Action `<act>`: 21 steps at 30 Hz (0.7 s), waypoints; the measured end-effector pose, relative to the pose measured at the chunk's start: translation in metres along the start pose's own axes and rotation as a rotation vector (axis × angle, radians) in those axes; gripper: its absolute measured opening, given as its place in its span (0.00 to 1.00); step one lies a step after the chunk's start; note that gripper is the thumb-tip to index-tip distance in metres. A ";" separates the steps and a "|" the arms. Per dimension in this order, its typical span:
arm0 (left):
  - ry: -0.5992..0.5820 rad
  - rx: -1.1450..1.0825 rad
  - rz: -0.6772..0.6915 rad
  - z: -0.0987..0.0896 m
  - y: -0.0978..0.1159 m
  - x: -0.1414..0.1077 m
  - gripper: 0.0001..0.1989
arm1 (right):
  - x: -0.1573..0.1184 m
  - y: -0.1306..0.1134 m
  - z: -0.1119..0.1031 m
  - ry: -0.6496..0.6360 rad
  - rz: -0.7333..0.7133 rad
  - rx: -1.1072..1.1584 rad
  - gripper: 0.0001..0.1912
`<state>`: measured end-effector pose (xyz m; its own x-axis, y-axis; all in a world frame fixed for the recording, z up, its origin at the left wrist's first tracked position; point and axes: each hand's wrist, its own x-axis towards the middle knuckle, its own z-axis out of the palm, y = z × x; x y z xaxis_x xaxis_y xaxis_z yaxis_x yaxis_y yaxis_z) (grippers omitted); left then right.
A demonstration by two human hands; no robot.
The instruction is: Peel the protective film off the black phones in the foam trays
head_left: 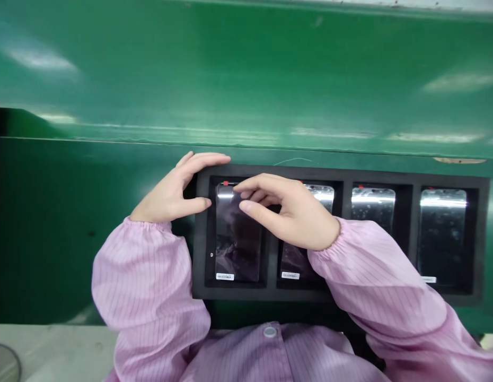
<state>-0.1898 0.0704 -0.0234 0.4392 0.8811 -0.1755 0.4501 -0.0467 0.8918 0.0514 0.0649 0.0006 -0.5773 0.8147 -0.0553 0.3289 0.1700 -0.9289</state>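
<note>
A black foam tray (pixel 230 293) lies before me, divided into several compartments with dark, glossy phone screens in them. My left hand (pixel 173 188) is at the tray's upper left corner, thumb on the left rim and fingers stretched along the top edge. Over the leftmost phone screen (pixel 237 239) is my right hand (pixel 290 209), its fingers loosely bent and a gap showing between thumb and forefinger. That screen has a red tab (pixel 226 183) at its top and a white barcode label (pixel 225 276) at its bottom. My right hand and sleeve partly cover the second screen (pixel 296 260).
A third screen (pixel 372 204) and the rightmost screen (pixel 443 233) lie in the same tray, partly behind my right sleeve. The tray stands on a green work surface (pixel 51 212). Behind it rises a raised green ledge (pixel 246 74). A thin thread (pixel 293 159) lies just beyond the tray.
</note>
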 end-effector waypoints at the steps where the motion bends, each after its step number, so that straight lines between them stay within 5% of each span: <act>1: -0.003 0.013 0.013 0.001 0.000 0.000 0.34 | -0.001 0.001 0.002 0.001 -0.035 -0.067 0.13; 7: 0.058 0.153 0.019 0.011 0.001 0.001 0.42 | 0.000 0.005 0.010 0.041 -0.132 -0.331 0.13; 15: 0.045 0.266 -0.002 0.017 0.007 -0.001 0.42 | 0.004 0.007 0.030 0.070 0.152 0.332 0.09; 21: 0.061 0.237 0.023 0.017 0.004 -0.001 0.40 | 0.002 0.002 0.031 0.049 0.175 0.436 0.13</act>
<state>-0.1754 0.0619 -0.0272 0.4070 0.9049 -0.1244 0.6132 -0.1697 0.7715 0.0282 0.0496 -0.0124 -0.5014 0.8376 -0.2169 0.0677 -0.2120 -0.9749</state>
